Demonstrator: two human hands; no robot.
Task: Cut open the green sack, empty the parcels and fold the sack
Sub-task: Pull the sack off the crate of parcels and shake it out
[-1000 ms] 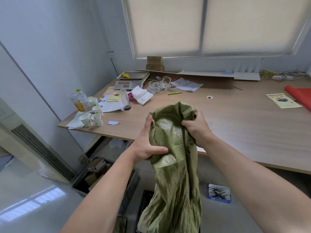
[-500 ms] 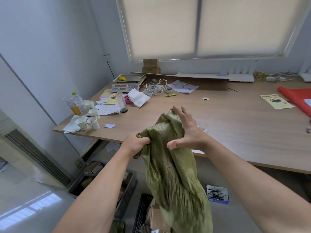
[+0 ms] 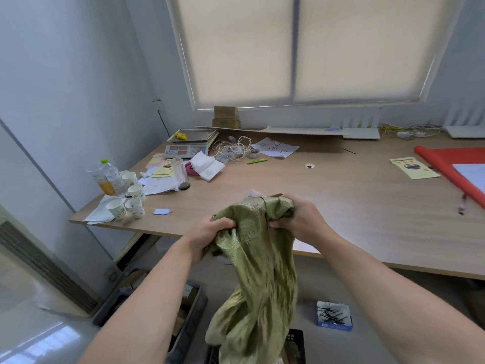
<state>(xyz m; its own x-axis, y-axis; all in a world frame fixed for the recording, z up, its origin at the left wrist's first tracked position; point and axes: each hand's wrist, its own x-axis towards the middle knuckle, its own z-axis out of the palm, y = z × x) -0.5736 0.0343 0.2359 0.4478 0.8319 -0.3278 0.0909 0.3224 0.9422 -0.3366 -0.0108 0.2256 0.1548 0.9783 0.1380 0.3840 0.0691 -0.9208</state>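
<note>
The green sack [image 3: 258, 258] is held up in front of the table [image 3: 341, 206] edge, its bunched top gripped at both sides; the left hand [image 3: 207, 235] is clenched on the left fold; the right hand [image 3: 301, 219] is clamped on the right; the rest hangs floorward.

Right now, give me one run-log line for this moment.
stage: handling sack | left hand: gripping green sack top | right hand: gripping bunched top | sack: hanging limp over table edge | fold: not yet done
</note>
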